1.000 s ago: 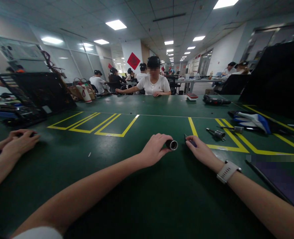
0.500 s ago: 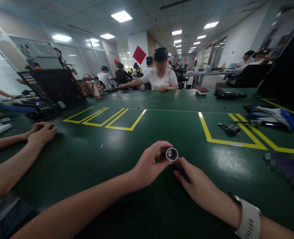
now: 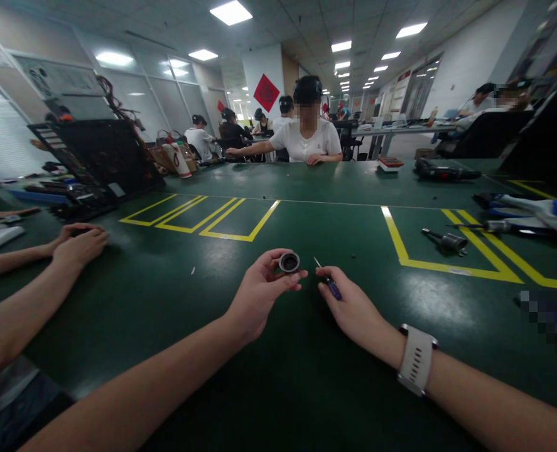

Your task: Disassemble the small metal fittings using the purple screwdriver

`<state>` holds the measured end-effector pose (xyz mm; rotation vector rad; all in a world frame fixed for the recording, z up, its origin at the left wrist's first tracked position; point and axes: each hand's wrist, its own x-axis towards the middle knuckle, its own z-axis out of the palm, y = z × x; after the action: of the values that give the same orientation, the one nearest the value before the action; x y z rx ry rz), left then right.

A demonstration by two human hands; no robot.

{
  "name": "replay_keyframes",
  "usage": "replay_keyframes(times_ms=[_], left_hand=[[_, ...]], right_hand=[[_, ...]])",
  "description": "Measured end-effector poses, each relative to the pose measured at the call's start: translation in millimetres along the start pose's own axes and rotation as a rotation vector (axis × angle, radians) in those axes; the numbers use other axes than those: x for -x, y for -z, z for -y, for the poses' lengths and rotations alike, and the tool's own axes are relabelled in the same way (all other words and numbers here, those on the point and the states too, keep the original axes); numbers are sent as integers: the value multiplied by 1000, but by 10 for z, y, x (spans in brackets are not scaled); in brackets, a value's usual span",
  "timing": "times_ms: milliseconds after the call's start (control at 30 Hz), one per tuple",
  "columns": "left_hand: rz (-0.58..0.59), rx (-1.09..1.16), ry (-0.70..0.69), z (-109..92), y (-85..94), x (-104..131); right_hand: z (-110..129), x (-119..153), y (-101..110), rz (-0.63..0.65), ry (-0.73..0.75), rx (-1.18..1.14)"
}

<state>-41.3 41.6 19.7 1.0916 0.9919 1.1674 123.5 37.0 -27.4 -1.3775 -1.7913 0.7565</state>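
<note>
Between the thumb and fingers of my left hand (image 3: pixel 259 292) is a round metal ring-shaped part (image 3: pixel 289 262), its dark hollow opening facing me. My right hand (image 3: pixel 353 304) grips a small screwdriver (image 3: pixel 333 289) with a dark purple handle, its thin shaft pointing up and left towards the ring part without touching it. Both hands are raised over the middle of the green table (image 3: pixel 203 326). A tiny dark piece (image 3: pixel 353 255) lies on the table beyond my right hand.
Yellow tape (image 3: pixel 457 271) marks the table. On the right lie a metal tool part (image 3: pixel 448 242), a second tool (image 3: pixel 495 226), blue-white gloves (image 3: pixel 537 216) and a black power tool (image 3: pixel 443 171). Another person's hands (image 3: pixel 78 248) rest at left. A person (image 3: pixel 306 141) sits opposite.
My hands have moved apart, the left one leftward with the ring part. The screwdriver's shaft now shows, and a tiny dark piece is visible on the table.
</note>
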Motion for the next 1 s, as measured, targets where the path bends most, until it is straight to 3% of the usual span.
replay_keyframes(times_ms=[133, 267, 367, 467, 567, 733, 833, 1000], left_hand=[[29, -5, 21, 22, 51, -13], [41, -1, 52, 12, 50, -8], [45, 33, 90, -12, 51, 20], [43, 92, 129, -41, 45, 54], [48, 156, 158, -75, 27, 71], [72, 225, 174, -125, 2, 80], [97, 235, 178, -126, -3, 109], [182, 202, 237, -70, 2, 172]], right_hand=[[-39, -99, 249, -4, 45, 19], [-274, -388, 554, -106, -57, 93], [-375, -487, 597, -33, -82, 102], [-285, -317, 492, 121, -8, 65], [-97, 27, 373, 260, 63, 28], [76, 532, 350, 355, 101, -46], [62, 662, 463, 284, 17, -151], [-30, 657, 678, -28, -125, -431]])
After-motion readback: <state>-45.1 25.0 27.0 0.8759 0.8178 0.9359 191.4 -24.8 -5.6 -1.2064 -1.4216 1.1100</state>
